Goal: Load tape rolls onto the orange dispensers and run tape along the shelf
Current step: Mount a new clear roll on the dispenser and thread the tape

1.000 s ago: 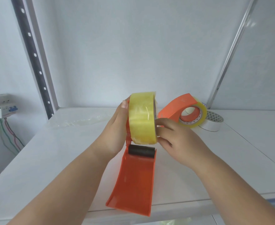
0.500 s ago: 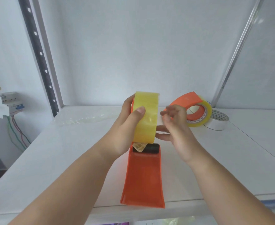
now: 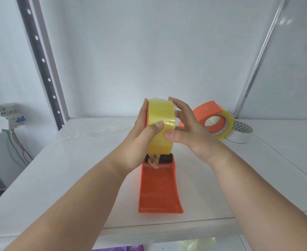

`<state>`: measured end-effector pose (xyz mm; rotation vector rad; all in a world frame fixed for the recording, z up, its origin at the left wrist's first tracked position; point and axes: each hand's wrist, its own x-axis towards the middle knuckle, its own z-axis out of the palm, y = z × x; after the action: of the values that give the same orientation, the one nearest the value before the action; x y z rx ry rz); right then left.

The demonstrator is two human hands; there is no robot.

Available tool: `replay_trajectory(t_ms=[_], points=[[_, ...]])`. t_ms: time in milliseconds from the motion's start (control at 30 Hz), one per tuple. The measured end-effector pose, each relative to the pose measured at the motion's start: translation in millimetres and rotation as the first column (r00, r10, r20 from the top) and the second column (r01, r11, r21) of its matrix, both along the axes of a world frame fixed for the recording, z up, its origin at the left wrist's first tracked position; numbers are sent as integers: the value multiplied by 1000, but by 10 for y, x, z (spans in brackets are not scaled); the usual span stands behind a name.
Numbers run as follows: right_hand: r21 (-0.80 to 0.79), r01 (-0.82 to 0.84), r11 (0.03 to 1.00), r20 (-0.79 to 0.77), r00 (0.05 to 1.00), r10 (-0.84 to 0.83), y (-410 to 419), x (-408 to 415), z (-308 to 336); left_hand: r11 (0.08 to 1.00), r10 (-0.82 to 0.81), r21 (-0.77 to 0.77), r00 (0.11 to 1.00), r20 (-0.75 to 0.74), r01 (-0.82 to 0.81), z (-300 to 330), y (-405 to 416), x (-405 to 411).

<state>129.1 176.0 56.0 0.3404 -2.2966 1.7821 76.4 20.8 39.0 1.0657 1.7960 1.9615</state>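
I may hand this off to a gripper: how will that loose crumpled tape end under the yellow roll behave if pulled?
The crumpled tape end looks thin and floppy, and probably sticks to itself. The yellow roll would likely turn.

1. The orange dispenser [image 3: 160, 187] stands mid-shelf [image 3: 58, 169], its yellow tape roll [image 3: 160, 127] wrapped by both hands [image 3: 140, 140], so its upper end is blocked on either side
2. Left of the dispenser the shelf lies bare up to a crumpled clear film [image 3: 94, 132] at the back
3. Right of the dispenser, toward the back, a second orange dispenser [image 3: 210, 116] and a white tape roll [image 3: 239, 132] crowd the corner
4. Nearer than those the shelf is bare to its front edge
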Motion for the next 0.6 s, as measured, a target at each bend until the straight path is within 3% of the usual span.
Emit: replay_trajectory(t_ms=[133,367,433,600], points=[[88,-20,996,-11,1000,21,6,-18,-8,999,-13,44,991,132,7,55,14,-18],[205,-68,976,-10,997,72,-7,-34,-10,993,10,115,987,162,-29,45,54,-40],[172,-111,979,36,994,106,5,-43,-21,987,-15,158,982,187,-15,48,58,-52],[-109,-171,979,92,979,181,-12,-50,-38,988,-20,154,982,187,-9,77,48,-45]])
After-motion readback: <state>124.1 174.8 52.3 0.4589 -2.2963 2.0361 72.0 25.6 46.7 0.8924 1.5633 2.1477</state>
